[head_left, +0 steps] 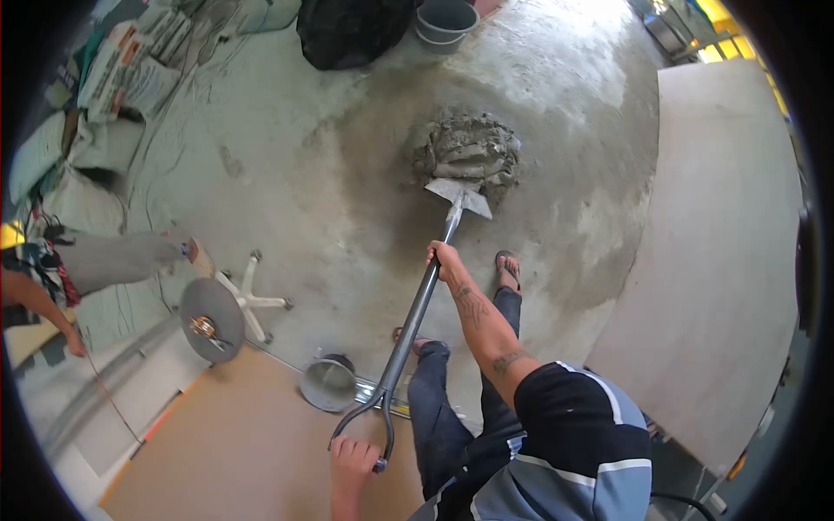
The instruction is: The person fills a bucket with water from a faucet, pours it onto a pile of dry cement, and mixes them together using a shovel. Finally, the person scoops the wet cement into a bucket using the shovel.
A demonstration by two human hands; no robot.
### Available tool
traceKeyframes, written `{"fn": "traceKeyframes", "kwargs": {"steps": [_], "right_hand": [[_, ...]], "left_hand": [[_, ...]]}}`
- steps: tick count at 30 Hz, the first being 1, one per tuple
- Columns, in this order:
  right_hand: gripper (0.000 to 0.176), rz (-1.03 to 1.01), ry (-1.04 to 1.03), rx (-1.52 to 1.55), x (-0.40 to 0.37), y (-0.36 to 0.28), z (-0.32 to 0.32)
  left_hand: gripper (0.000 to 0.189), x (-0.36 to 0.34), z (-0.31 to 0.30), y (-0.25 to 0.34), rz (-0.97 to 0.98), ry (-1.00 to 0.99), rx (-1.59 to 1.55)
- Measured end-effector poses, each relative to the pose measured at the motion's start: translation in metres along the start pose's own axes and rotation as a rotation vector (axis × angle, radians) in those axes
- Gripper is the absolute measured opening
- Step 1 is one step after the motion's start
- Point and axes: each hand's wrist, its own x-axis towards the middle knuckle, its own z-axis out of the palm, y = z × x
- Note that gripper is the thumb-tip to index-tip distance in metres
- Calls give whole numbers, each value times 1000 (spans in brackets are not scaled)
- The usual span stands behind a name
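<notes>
A shovel point(417, 313) with a dark metal shaft slants across the middle of the view. My left hand point(354, 464) is closed on the crossbar of its D-shaped handle, low in the view. Farther up, my right hand point(445, 259) wraps round the shaft just below the blade socket. The pale blade point(459, 196) lies against the near side of a heap of wet grey mortar point(473, 152) on the concrete floor, and its front edge meets the mortar.
Behind the heap stand a grey bucket point(446, 24) and a black bag point(352, 30). Another bucket point(328, 384) is by my left leg. A round-topped stool point(213, 319) and another person's leg point(122, 260) are on the left. A large pale board point(721, 252) lies right; sacks point(113, 78) are piled upper left.
</notes>
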Motion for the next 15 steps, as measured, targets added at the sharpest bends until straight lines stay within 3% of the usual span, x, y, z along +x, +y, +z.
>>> {"fn": "traceKeyframes", "kwargs": {"steps": [2, 4, 5, 7, 8, 10, 12, 13, 15], "right_hand": [[15, -37, 38, 8, -35, -11, 35], [19, -4, -83, 225, -62, -22, 67], [19, -15, -68, 262, -58, -26, 78], [23, 163, -316, 690, -34, -39, 104], [25, 187, -428, 724, -6, -32, 110], [26, 233, -325, 669, 30, -13, 135], [25, 206, -319, 556, 48, 14, 166], [23, 287, -236, 550, 60, 25, 184], [20, 367, -86, 480, 73, 69, 208]], "left_hand": [[19, -6, -54, 3, -61, 81, -48], [22, -9, -91, -4, -89, 140, -103], [24, -12, -103, -9, -180, 251, -301], [28, 3, -128, -13, -345, 402, -559], [28, 5, -135, -19, -326, 384, -555], [24, 17, -152, -41, -1063, 548, -941], [26, 58, -172, -71, -1345, 673, -908], [31, 57, -166, -99, -1335, 746, -897], [34, 77, -190, -127, -1352, 691, -785]]}}
